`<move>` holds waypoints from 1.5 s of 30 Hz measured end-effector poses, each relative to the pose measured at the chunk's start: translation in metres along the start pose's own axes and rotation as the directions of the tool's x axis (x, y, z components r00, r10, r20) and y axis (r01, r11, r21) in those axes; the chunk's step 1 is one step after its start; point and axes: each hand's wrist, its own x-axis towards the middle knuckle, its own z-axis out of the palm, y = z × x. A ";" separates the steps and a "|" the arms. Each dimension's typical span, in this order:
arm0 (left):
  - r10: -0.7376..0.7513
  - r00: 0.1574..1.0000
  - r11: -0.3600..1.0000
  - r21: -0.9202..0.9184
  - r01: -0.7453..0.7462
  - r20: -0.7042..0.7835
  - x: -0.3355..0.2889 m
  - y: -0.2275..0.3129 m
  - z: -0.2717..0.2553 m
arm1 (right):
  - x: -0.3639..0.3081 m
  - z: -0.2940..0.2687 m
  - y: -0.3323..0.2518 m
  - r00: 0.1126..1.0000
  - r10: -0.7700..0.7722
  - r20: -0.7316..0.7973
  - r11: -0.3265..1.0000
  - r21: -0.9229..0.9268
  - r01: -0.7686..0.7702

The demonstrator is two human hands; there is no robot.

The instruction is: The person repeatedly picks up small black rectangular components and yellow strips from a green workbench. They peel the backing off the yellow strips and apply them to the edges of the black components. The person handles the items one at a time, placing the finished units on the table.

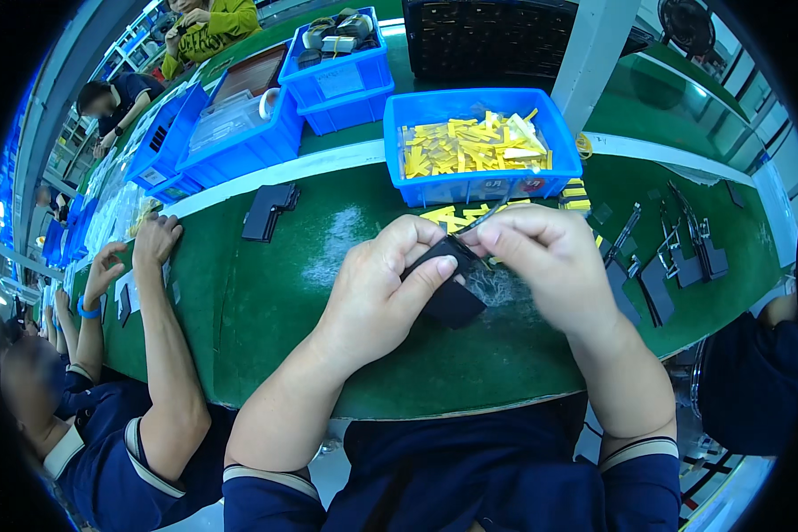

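Note:
My left hand (pixel 372 288) is closed around a flat black rectangular part (pixel 457 306), its thumb pressed on the top face. The part is held tilted above the green table. At its upper edge my right hand (pixel 548 262) pinches a thin dark strip (pixel 486 218), which sticks up and to the right between thumb and forefinger. Whether the strip is joined to the part is hidden by my fingers. Just beyond my hands lie loose yellow strips (pixel 448 217), partly covered by them.
A blue bin (pixel 483 99) of yellow pieces stands ahead. Several black parts with thin strips (pixel 661 279) lie at the right, and dark flat parts (pixel 269 213) at the left. More blue bins (pixel 341 89) stand far left. A co-worker's forearms (pixel 155 301) rest on the table at left.

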 end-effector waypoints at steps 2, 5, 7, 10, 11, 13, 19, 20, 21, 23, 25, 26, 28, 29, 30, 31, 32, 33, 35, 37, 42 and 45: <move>-0.023 0.999 0.999 -0.039 0.025 0.049 -0.001 0.003 0.000 | 0.005 -0.009 0.002 0.984 0.126 0.124 0.963 0.224 -0.152; -0.003 0.997 0.999 -0.044 0.006 0.075 -0.002 0.004 0.000 | 0.006 -0.012 0.004 0.967 0.145 0.208 0.927 0.313 -0.206; 0.027 0.997 1.000 -0.003 -0.027 0.078 -0.002 0.005 -0.001 | 0.007 -0.012 0.004 0.959 0.174 0.222 0.923 0.302 -0.237; 0.042 0.996 0.997 0.062 -0.047 0.083 -0.004 0.009 0.000 | 0.006 -0.011 0.003 0.960 0.171 0.220 0.946 0.235 -0.223; 0.031 0.996 0.998 0.058 -0.036 0.079 -0.004 0.006 0.001 | 0.006 -0.010 0.002 0.963 0.162 0.216 0.957 0.204 -0.207; 0.013 0.997 0.997 0.073 -0.018 0.074 -0.005 0.007 0.002 | 0.005 -0.009 0.000 0.970 0.142 0.199 0.980 0.107 -0.166; 0.072 0.997 0.993 0.092 -0.075 0.033 -0.004 0.003 0.003 | 0.000 -0.003 0.002 0.996 0.006 0.090 0.998 -0.068 0.000; 0.064 0.997 0.992 0.108 -0.068 0.042 -0.003 0.008 0.001 | 0.000 -0.003 0.002 0.997 -0.025 0.075 0.996 -0.089 0.032; 0.054 0.997 0.990 0.126 -0.059 0.046 -0.003 0.011 0.000 | 0.000 -0.004 -0.001 0.997 0.006 0.083 0.999 -0.046 -0.003; 0.051 0.998 0.997 0.058 -0.052 0.023 -0.003 0.009 -0.002 | 0.000 -0.007 -0.007 0.992 0.069 0.103 0.997 0.039 -0.073; 0.061 0.998 0.997 0.039 -0.061 0.015 -0.003 0.009 -0.002 | 0.001 -0.011 -0.008 0.991 -0.056 0.121 0.985 -0.153 0.075; 0.070 0.997 0.996 0.056 -0.071 0.016 -0.003 0.010 -0.001 | 0.001 -0.012 -0.009 0.984 -0.117 0.138 0.958 -0.246 0.148; 0.078 0.997 0.993 0.087 -0.079 0.018 -0.003 0.011 -0.001 | 0.001 -0.012 -0.010 0.983 -0.122 0.139 0.950 -0.270 0.156; 0.076 0.997 0.992 0.101 -0.078 0.020 -0.004 0.013 0.000 | 0.001 -0.012 -0.011 0.982 -0.125 0.139 0.946 -0.282 0.160; 0.075 0.997 0.990 0.115 -0.077 0.023 -0.004 0.013 0.000 | 0.000 -0.011 -0.012 0.979 -0.147 0.138 0.931 -0.316 0.184; 0.078 0.996 0.989 0.120 -0.081 0.034 -0.004 0.012 0.001 | -0.001 -0.011 -0.012 0.976 -0.169 0.138 0.914 -0.349 0.208; 0.081 0.996 0.988 0.125 -0.086 0.046 -0.004 0.010 0.001 | -0.001 -0.010 -0.012 0.972 -0.191 0.138 0.895 -0.383 0.230; 0.082 0.995 0.987 0.132 -0.089 0.056 -0.004 0.009 0.001 | -0.002 -0.008 -0.013 0.962 -0.232 0.147 0.868 -0.415 0.272; 0.138 0.988 0.981 0.128 -0.145 0.063 -0.005 0.010 0.001 | -0.003 -0.004 -0.014 0.936 -0.310 0.169 0.806 -0.475 0.352; 0.142 0.987 0.984 0.096 -0.149 0.077 -0.005 0.010 0.001 | -0.004 -0.003 -0.013 0.910 -0.372 0.182 0.742 -0.530 0.409; 0.032 0.989 0.993 -0.118 -0.014 0.146 -0.003 0.009 -0.007 | -0.004 0.001 -0.008 0.809 -0.561 0.175 0.553 -0.649 0.523; -0.001 0.993 0.995 -0.100 0.013 0.121 -0.003 0.004 0.000 | -0.004 0.008 -0.007 0.774 -0.610 0.168 0.522 -0.650 0.552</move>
